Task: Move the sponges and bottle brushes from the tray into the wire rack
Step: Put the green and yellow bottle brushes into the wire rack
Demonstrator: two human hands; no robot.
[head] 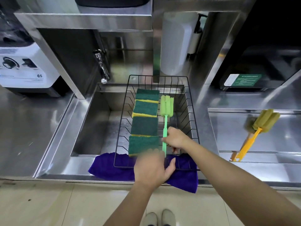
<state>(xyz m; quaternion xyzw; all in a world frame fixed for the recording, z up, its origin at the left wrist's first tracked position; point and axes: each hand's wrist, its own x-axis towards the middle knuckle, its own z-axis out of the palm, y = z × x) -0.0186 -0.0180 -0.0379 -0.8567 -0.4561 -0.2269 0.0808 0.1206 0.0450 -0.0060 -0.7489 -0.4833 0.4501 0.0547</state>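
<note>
A black wire rack point(192, 111) sits over the sink. Several green-and-yellow sponges point(145, 125) lie in a row down its left side. A green bottle brush point(166, 106) lies beside them, foam head pointing away from me. My right hand point(176, 138) grips its handle inside the rack. My left hand point(154, 168) is blurred at the rack's near edge, touching the nearest sponge point(141, 144); whether it holds it is unclear. A yellow bottle brush point(257, 128) lies in the steel tray point(228, 128) on the right.
A purple cloth point(110, 167) lies under the rack's near edge. A faucet point(101, 67) hangs over the sink point(96, 121) at the back left. A white appliance point(27, 69) stands far left. A pale bottle point(175, 44) stands behind the rack.
</note>
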